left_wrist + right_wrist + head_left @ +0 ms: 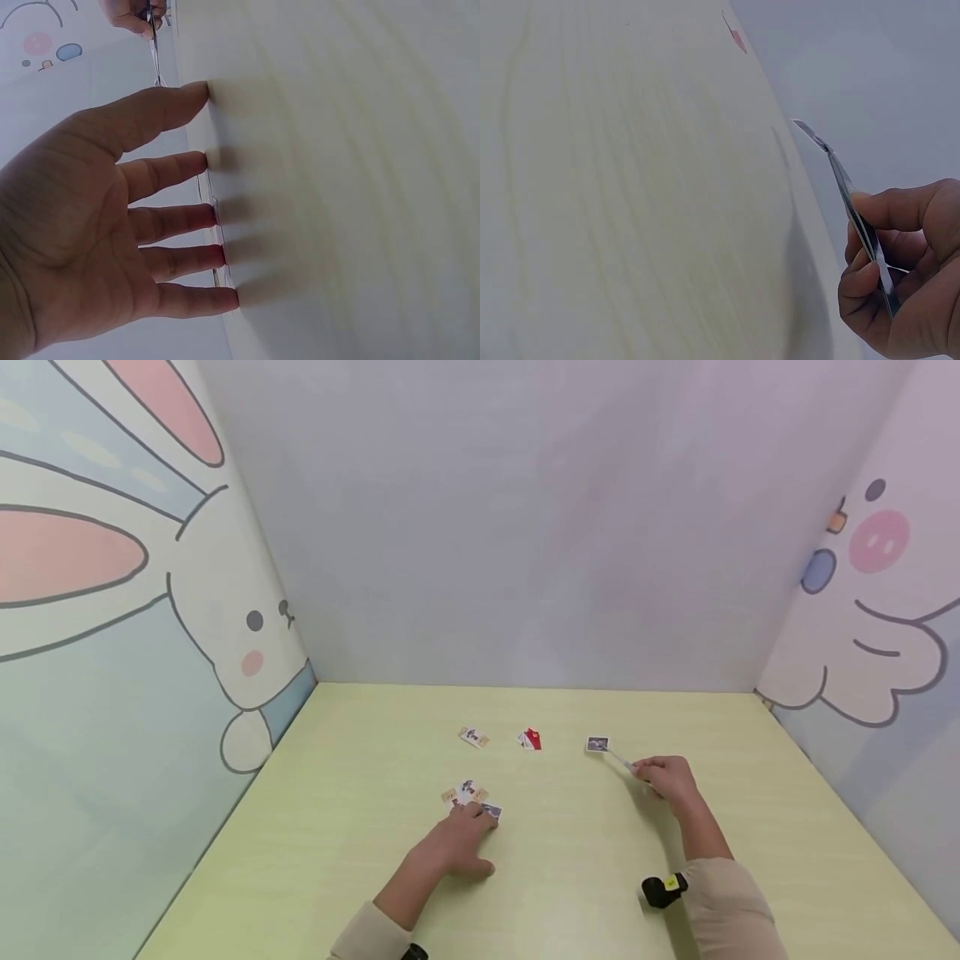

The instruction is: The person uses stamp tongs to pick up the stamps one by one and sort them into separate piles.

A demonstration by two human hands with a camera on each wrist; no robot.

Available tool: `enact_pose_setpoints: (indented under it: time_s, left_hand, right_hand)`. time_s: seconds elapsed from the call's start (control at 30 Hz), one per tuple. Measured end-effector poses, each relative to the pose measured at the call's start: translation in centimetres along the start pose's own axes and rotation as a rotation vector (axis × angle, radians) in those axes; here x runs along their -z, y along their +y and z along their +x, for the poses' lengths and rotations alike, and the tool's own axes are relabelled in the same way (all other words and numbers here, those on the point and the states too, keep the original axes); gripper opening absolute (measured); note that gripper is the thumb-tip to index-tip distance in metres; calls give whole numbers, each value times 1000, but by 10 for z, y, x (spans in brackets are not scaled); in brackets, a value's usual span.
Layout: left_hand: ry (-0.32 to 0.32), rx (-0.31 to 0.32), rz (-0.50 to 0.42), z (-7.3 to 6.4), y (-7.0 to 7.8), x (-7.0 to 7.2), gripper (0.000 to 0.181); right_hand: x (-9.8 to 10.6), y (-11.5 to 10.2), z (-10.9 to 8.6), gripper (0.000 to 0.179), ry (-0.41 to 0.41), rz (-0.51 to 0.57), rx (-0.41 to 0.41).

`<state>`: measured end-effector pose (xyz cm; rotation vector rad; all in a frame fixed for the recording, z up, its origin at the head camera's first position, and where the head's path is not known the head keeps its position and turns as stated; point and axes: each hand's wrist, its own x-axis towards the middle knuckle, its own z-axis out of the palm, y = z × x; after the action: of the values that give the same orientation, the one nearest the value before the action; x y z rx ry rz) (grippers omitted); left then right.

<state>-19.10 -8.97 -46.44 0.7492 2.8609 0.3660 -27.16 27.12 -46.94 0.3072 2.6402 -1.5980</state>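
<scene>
My right hand (666,777) grips a pair of metal tweezers (866,232) between thumb and fingers. At the tweezers' tip is a small dark picture card with a white border (597,744), raised off the table in the right wrist view. My left hand (459,843) rests its fingertips on or beside a cluster of small cards (467,791), with fingers spread and fairly straight. Part of that cluster lies hidden under the hand. Another dark card (492,811) shows beside the left fingertips.
Further back on the pale yellow table (360,777) lie a tan-edged card (473,737) and a group of red and white cards (531,739). A grey back wall (525,527) and two side walls with cartoon animals enclose the table.
</scene>
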Motion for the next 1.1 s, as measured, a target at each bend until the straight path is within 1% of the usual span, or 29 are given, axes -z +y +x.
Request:
enact_pose_setpoints:
  time_s: [0.3,0.57,0.77,0.9,1.1]
  left_hand:
    - [-7,3,-5,1,-1,-1,56]
    - [-10,4,-4,0,-1,0,55]
    - [-8,4,10,1,0,1,55]
    - [-20,14,4,2,-1,0,56]
    - [-21,15,-5,2,-1,0,55]
  right_hand:
    - [0,-1,12,27,-14,18,0]
    - [-5,-7,19,28,-17,14,-4]
    - [-6,-5,24,28,-3,19,-27]
    - [-7,0,28,28,-6,18,-54]
    - [-7,4,30,28,-4,-9,-75]
